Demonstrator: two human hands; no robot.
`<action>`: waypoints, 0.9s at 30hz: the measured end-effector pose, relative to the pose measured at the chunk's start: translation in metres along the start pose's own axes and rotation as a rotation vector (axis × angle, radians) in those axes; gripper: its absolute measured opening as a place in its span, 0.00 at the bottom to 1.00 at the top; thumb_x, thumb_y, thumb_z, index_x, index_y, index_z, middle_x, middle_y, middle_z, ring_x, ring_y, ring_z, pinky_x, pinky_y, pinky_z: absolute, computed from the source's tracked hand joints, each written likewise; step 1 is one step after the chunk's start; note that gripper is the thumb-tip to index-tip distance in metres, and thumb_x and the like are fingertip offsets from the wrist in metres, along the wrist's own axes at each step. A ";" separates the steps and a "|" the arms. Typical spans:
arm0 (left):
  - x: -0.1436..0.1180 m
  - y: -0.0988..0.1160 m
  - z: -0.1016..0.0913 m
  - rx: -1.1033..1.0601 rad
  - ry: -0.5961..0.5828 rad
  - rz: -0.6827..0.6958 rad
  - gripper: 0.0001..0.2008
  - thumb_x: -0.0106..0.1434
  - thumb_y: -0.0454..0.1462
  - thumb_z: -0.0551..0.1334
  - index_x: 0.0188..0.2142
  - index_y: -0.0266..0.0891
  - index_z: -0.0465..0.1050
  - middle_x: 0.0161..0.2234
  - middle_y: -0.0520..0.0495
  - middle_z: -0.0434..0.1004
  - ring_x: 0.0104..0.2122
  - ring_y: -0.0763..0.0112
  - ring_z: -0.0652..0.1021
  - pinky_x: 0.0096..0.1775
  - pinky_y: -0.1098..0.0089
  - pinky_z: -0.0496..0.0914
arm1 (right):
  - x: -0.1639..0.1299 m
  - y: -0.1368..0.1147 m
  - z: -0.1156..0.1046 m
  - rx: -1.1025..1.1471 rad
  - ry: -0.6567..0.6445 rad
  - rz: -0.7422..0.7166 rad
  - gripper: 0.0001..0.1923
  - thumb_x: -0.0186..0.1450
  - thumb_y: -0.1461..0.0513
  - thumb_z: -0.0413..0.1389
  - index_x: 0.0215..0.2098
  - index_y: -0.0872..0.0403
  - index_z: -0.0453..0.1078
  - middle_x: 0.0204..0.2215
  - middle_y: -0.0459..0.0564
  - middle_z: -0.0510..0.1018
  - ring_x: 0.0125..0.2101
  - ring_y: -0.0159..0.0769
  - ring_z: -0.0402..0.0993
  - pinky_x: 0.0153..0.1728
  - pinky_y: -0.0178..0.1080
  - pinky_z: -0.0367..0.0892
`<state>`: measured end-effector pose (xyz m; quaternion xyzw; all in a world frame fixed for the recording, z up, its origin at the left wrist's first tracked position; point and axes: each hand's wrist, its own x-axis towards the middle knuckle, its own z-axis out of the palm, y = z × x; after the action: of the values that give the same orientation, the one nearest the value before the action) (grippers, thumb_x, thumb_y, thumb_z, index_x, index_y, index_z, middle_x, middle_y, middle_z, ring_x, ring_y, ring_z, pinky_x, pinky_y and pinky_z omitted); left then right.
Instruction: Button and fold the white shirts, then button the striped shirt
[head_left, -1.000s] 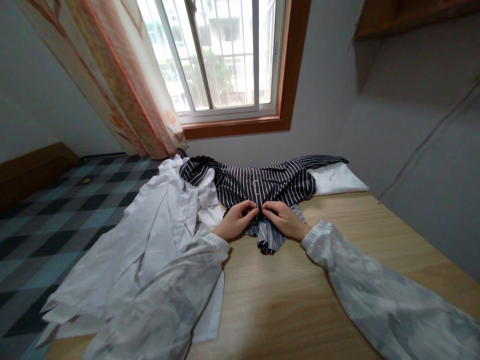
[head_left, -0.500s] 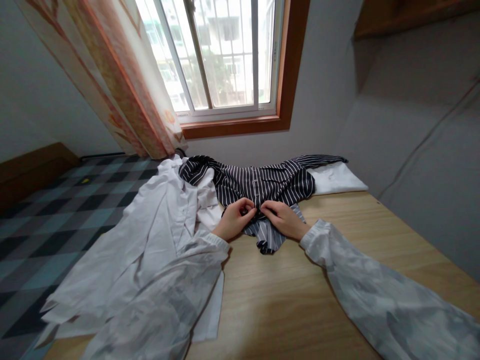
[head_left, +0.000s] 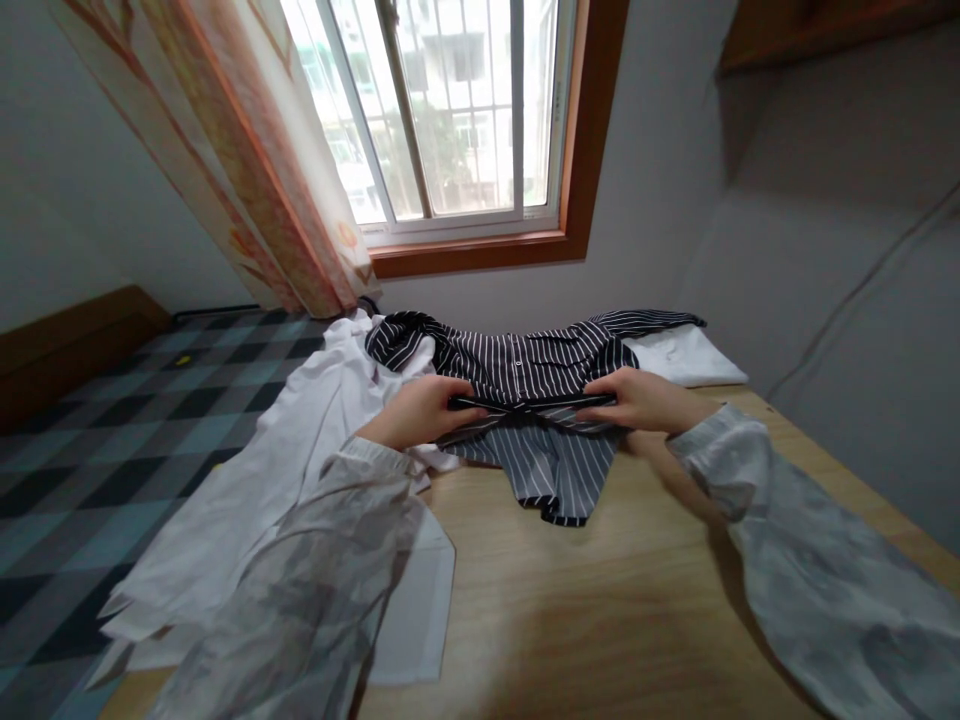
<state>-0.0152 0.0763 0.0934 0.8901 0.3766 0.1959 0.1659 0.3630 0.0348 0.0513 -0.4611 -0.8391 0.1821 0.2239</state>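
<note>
A black shirt with white stripes (head_left: 517, 362) lies buttoned side up across the far part of the wooden table, sleeves out to both sides. My left hand (head_left: 427, 408) pinches its near edge on the left, thumb and fingers closed on the cloth. On the right, my right hand (head_left: 637, 400) grips the same edge in the same way. Between them the edge is stretched nearly straight and lifted a little. Below it, the greyer striped inner side of the cloth hangs onto the table in a tapering flap.
White shirts (head_left: 300, 430) are heaped at the left, draped over the table (head_left: 600, 600) beside a checked bed (head_left: 82, 420). Folded white cloth (head_left: 682, 355) lies at the far right, partly under the striped sleeve. Beyond are a window (head_left: 450, 120) and a curtain (head_left: 247, 170).
My hands have moved apart from the middle of the shirt's near edge to either side, still gripping cloth. The edge is now drawn out wide, and more of the flap below shows.
</note>
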 end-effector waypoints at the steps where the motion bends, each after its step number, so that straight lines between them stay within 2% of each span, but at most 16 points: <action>1: -0.001 0.000 -0.005 -0.024 -0.002 -0.011 0.13 0.65 0.50 0.73 0.33 0.44 0.85 0.25 0.51 0.80 0.23 0.70 0.72 0.28 0.69 0.62 | -0.001 0.001 -0.006 0.049 -0.024 0.012 0.21 0.69 0.43 0.68 0.29 0.49 0.79 0.19 0.41 0.72 0.20 0.30 0.61 0.24 0.38 0.53; 4: -0.002 0.003 -0.016 -0.136 -0.017 -0.010 0.15 0.68 0.51 0.71 0.35 0.42 0.87 0.28 0.50 0.82 0.26 0.70 0.75 0.30 0.71 0.66 | -0.004 0.001 -0.020 0.150 -0.030 0.042 0.28 0.69 0.39 0.65 0.26 0.51 0.75 0.19 0.41 0.67 0.20 0.29 0.57 0.23 0.38 0.51; 7: -0.004 0.005 -0.022 -0.177 0.031 0.017 0.15 0.69 0.49 0.69 0.41 0.42 0.89 0.33 0.47 0.87 0.31 0.68 0.79 0.33 0.70 0.71 | -0.004 0.001 -0.029 0.187 -0.031 0.046 0.29 0.73 0.38 0.60 0.28 0.50 0.77 0.20 0.42 0.69 0.21 0.31 0.60 0.24 0.38 0.52; 12: -0.005 0.006 -0.024 -0.110 0.201 0.029 0.15 0.70 0.47 0.69 0.48 0.44 0.90 0.34 0.47 0.89 0.28 0.68 0.79 0.31 0.70 0.69 | -0.003 0.005 -0.034 0.274 0.074 0.050 0.28 0.70 0.37 0.62 0.42 0.51 0.85 0.30 0.49 0.81 0.27 0.35 0.71 0.27 0.38 0.62; 15: -0.004 0.010 -0.018 -0.011 0.232 0.074 0.13 0.70 0.46 0.69 0.47 0.45 0.90 0.33 0.48 0.88 0.27 0.69 0.79 0.31 0.70 0.69 | -0.001 0.002 -0.027 0.296 0.162 0.054 0.28 0.68 0.39 0.65 0.47 0.53 0.86 0.31 0.50 0.84 0.28 0.36 0.74 0.27 0.38 0.64; 19: -0.001 0.017 -0.006 0.135 0.107 0.161 0.10 0.70 0.44 0.69 0.44 0.46 0.89 0.34 0.49 0.89 0.29 0.70 0.82 0.34 0.69 0.70 | 0.003 -0.012 -0.011 0.331 0.108 0.001 0.23 0.70 0.44 0.65 0.49 0.53 0.86 0.37 0.51 0.87 0.35 0.39 0.80 0.35 0.39 0.72; 23: 0.001 0.021 0.004 0.159 -0.064 0.287 0.11 0.75 0.42 0.65 0.48 0.47 0.88 0.43 0.48 0.90 0.38 0.68 0.85 0.39 0.69 0.73 | 0.008 -0.026 0.006 0.331 0.040 -0.120 0.16 0.74 0.51 0.61 0.49 0.51 0.86 0.39 0.51 0.87 0.38 0.38 0.81 0.42 0.42 0.75; 27: 0.001 0.024 0.009 0.144 -0.113 0.348 0.12 0.77 0.42 0.63 0.49 0.46 0.88 0.43 0.48 0.88 0.38 0.69 0.85 0.39 0.70 0.73 | 0.013 -0.039 0.022 0.268 0.135 -0.198 0.09 0.74 0.55 0.64 0.42 0.50 0.86 0.40 0.51 0.84 0.40 0.38 0.80 0.47 0.44 0.75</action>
<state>0.0044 0.0601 0.0965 0.9610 0.2202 0.1437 0.0862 0.3177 0.0234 0.0555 -0.3536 -0.8317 0.2380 0.3558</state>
